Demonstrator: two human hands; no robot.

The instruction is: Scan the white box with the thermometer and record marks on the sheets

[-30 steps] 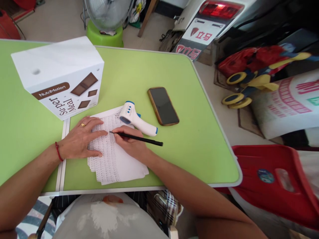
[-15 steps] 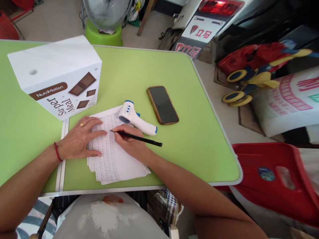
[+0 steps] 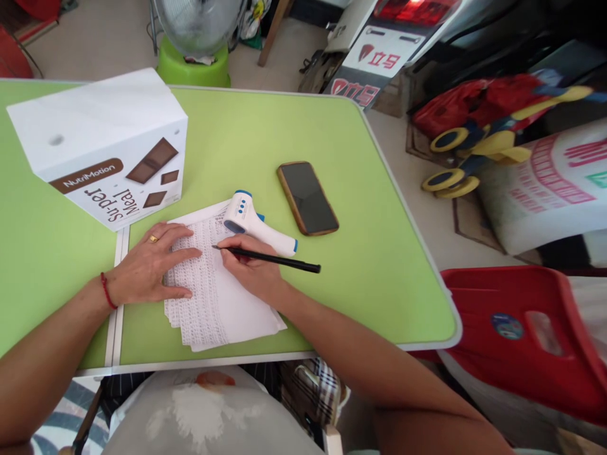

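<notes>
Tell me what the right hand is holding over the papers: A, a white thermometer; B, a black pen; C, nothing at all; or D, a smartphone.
B. The right hand grips the black pen between its fingers, with the tip pointing at the printed sheets.

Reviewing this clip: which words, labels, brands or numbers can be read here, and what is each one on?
"NutriMotion": on the brown band of the white carton.
"Su-per Meal": in dark print on the same carton, below the band.
Paper sheets on the green table: rows of marks, too small to read.
White plate under a red tail light: red characters, too blurred to read.
White sack: pink print, too blurred to read.
</notes>
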